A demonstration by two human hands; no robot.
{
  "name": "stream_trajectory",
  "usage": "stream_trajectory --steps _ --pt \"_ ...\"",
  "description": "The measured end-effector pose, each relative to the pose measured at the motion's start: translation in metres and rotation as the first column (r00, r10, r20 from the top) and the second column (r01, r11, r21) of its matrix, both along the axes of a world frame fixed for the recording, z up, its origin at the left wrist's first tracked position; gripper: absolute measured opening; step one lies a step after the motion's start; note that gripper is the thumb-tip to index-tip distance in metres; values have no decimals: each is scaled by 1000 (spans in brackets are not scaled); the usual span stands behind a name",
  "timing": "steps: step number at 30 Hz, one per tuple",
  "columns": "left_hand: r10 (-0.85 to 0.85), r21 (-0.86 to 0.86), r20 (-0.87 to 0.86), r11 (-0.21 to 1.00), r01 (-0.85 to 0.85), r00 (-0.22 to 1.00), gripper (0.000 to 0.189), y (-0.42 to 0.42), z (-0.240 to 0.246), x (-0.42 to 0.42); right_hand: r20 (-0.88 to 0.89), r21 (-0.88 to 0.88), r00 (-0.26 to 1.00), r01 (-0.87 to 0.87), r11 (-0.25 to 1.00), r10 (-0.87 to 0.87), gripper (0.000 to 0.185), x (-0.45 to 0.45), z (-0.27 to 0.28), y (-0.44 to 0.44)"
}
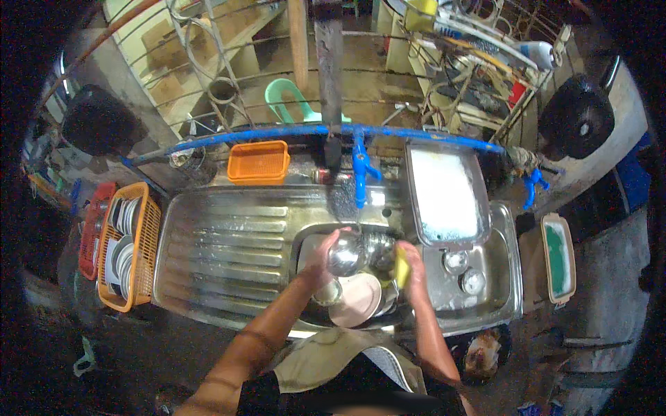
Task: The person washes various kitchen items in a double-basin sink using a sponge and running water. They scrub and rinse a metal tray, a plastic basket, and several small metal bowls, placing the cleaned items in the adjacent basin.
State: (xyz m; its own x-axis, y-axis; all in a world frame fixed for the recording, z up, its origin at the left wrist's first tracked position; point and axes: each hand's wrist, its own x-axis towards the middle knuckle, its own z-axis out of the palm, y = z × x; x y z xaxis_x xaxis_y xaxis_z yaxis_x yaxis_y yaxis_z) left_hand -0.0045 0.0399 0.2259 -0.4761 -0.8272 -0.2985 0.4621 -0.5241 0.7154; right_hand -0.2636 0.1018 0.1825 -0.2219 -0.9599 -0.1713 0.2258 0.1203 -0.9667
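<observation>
My left hand (323, 260) grips a shiny round metal vessel (346, 255), perhaps a bowl, over the left basin of a stainless steel sink (307, 244). A yellow sponge (401, 268) is in my right hand (413, 265), at the right side of that basin. Between the hands sits another shiny metal piece (382, 249), its shape partly hidden. Below them a pale pink plate (359, 299) lies in the basin beside a clear glass or cup (328, 292). Just above the vessel is the spout of a blue tap (360, 177).
A grey tub of white suds (445, 195) straddles the right basin, where two glass-like items (472, 281) rest. Ribbed drainboard (234, 255) spans the left. An orange basket of plates (140, 249) and an orange tray (258, 162) flank it. A blue pipe (250, 134) crosses behind.
</observation>
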Motion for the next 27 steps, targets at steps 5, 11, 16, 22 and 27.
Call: stream_trajectory --steps 5,11,16,22,27 --pt "140 260 -153 961 -97 978 41 9 -35 -34 -798 -524 538 -397 754 -272 31 98 46 -23" --pt "164 198 -39 968 -153 986 52 -5 -25 -42 -825 -109 555 -342 933 106 37 73 -7 -100" --pt "109 74 -620 994 -80 777 66 -31 -56 1 -725 -570 615 -282 771 -311 28 127 27 -79" --pt "125 -35 346 992 -120 930 63 28 40 -51 -652 -116 672 -546 830 351 28 50 -19 -134" --pt "166 91 -337 986 -143 927 56 -23 -41 -27 -185 -384 971 -214 898 152 32 125 -29 -68"
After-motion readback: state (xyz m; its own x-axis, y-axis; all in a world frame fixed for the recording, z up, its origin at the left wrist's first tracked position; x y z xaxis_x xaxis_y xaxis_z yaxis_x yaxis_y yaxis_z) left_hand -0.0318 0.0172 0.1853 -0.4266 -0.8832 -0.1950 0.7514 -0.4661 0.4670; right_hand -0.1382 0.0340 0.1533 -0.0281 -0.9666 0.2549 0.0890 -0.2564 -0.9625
